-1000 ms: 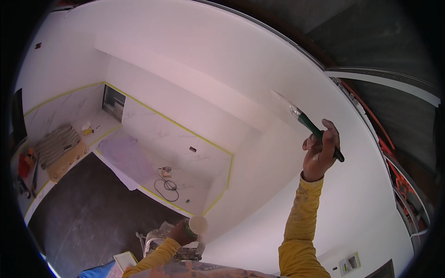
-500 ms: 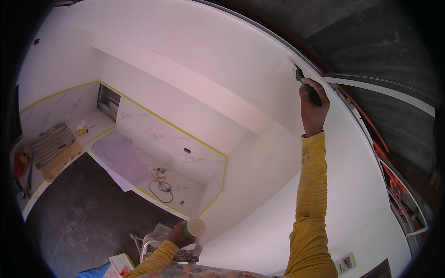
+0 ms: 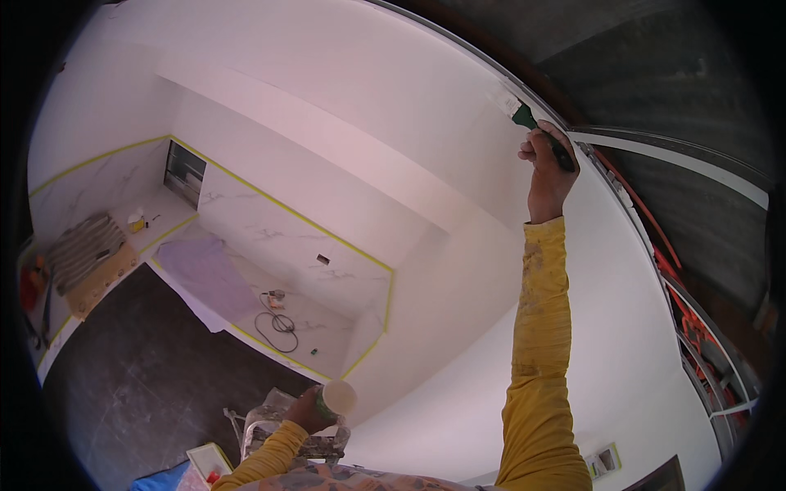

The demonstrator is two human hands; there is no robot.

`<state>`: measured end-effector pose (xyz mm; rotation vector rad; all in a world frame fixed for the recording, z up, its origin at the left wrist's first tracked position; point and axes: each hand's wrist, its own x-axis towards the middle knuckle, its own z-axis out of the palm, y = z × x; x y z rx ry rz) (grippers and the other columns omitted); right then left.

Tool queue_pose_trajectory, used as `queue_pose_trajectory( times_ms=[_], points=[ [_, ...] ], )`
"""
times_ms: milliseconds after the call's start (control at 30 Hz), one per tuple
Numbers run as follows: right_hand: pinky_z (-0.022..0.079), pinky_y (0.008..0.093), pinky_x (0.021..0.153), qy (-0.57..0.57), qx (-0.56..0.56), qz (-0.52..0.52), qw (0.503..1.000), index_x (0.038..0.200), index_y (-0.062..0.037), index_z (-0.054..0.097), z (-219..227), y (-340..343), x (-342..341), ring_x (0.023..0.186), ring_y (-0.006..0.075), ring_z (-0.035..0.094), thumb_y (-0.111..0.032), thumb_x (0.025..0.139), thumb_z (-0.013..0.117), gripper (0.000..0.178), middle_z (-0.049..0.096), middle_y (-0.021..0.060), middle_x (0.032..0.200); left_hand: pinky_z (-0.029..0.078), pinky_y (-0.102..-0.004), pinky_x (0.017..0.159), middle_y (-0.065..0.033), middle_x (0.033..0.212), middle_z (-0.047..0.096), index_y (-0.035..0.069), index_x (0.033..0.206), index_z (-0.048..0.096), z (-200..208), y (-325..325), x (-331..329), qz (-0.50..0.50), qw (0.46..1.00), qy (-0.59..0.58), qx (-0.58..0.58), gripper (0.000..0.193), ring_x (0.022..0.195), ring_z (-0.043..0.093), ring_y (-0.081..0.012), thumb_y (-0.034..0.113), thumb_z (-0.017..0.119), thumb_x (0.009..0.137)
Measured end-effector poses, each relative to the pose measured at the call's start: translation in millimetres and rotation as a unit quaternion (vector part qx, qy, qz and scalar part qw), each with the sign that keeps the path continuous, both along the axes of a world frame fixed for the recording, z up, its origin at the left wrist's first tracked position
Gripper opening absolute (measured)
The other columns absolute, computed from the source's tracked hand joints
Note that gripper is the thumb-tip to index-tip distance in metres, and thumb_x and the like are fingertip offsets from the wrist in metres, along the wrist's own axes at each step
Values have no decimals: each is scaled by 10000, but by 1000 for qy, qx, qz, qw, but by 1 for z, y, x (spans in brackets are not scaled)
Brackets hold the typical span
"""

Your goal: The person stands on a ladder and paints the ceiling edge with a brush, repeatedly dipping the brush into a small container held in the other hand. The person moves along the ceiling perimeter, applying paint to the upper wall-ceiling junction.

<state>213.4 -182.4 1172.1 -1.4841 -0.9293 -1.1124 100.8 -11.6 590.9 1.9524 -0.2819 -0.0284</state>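
The right hand (image 3: 548, 168) is holding a green-handled brush (image 3: 524, 117) in a snug grip, its pale bristles apparently meeting the smooth white wall (image 3: 409, 90). Down and left of the brush, the left hand (image 3: 303, 412) is clasping a round cup (image 3: 339, 398). Left of and below the brush, yellow tape (image 3: 390, 301) is already edging grey-veined panels (image 3: 260, 222); what is left is not showing.

The right arm (image 3: 540, 327) extends far upward, the right hand (image 3: 548, 178) curled in a grip, the left hand (image 3: 304, 412) curled low.
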Motion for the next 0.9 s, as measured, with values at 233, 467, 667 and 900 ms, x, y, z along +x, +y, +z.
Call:
queue_pose_trajectory(
  times_ms=[233,467,667,900],
  points=[
    [548,265,621,13,26,-63,998,1088,14,674,10,-11,6,673,133,625,-80,893,659,217,655,57,817,533,-466,944,-198,1199,654,90,1266,512,-7,-2,-1,20,1000,-1,10,787,1140,630,-391,387,881,637],
    [539,257,549,21,32,-45,998,1020,13,688,19,-12,2,604,130,606,-46,857,659,176,647,58,777,528,-470,962,-206,1225,645,94,1306,458,-14,-3,2,28,999,17,30,838,1167,619,-390,367,883,637],
    [540,260,544,43,62,-29,997,1005,7,686,22,-21,-3,608,141,614,-48,857,658,160,650,68,784,524,-479,972,-210,1232,642,93,1328,447,-3,0,-3,35,998,33,43,853,1168,615,-406,362,879,643],
    [545,256,555,41,69,-47,996,1002,-23,685,22,-51,-12,622,137,627,-77,875,674,138,662,59,787,530,-465,967,-196,1213,654,87,1291,472,-2,0,-3,27,1000,8,11,790,1151,634,-382,336,870,655]
  ],
)
